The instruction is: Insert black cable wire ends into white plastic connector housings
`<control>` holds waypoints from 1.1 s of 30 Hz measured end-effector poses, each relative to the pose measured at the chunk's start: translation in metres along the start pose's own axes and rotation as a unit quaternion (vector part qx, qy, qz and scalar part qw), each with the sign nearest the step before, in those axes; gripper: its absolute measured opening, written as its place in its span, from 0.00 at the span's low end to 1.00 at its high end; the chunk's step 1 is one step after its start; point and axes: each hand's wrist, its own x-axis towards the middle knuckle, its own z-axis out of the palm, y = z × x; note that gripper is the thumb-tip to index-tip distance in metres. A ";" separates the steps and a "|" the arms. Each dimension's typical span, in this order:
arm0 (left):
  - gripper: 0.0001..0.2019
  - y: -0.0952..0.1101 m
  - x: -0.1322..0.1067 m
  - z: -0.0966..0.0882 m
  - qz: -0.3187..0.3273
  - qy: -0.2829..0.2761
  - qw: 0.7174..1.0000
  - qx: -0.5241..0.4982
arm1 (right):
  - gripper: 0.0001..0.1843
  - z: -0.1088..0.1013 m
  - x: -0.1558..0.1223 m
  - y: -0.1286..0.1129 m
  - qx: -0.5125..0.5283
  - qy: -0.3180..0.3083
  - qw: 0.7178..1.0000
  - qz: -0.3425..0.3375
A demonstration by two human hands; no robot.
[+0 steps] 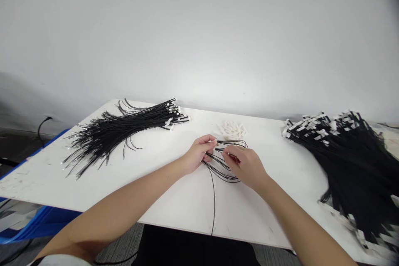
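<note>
My left hand [199,153] is closed on a small bundle of thin black wires [222,173], whose loop bends round to the right. At its fingertips shows a small white piece, probably a connector. My right hand [245,164] has thumb and forefinger pinched together at the wires, just right of the left hand; the exact wire end between its fingertips is too small to make out. One loose wire [213,203] hangs from the bundle toward the table's front edge. Just behind the hands lies a small heap of white connectors [233,130].
A pile of black wires [124,131] with white connectors at one end lies on the left of the white table [174,199]. A larger stack of black wire harnesses [349,166] covers the right side. A blue bin [46,220] stands below the left edge. The wall rises behind.
</note>
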 end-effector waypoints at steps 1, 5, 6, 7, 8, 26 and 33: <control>0.12 0.000 0.000 0.000 0.000 0.000 1.000 0.002 | 0.10 0.000 0.000 0.000 0.000 0.000 1.000 0.000; 0.12 0.001 -0.001 0.001 0.000 0.003 1.000 0.010 | 0.09 0.002 0.000 0.001 0.000 0.000 1.000 0.000; 0.12 0.001 -0.001 0.001 0.000 0.003 1.000 0.011 | 0.09 0.003 0.000 0.001 0.001 0.001 1.000 0.000; 0.12 0.001 -0.001 0.001 0.000 0.004 1.000 0.012 | 0.09 0.003 0.000 0.001 0.001 0.002 1.000 0.000; 0.12 0.001 -0.001 0.002 0.000 0.004 1.000 0.011 | 0.09 0.003 0.000 0.001 0.000 0.003 1.000 0.000; 0.13 0.000 0.004 0.000 -0.002 0.020 0.999 -0.044 | 0.09 0.003 -0.007 -0.007 -0.136 0.096 0.951 -0.262; 0.13 0.002 0.002 0.002 -0.004 0.022 0.999 -0.037 | 0.07 0.007 -0.007 -0.011 -0.144 0.073 0.935 -0.317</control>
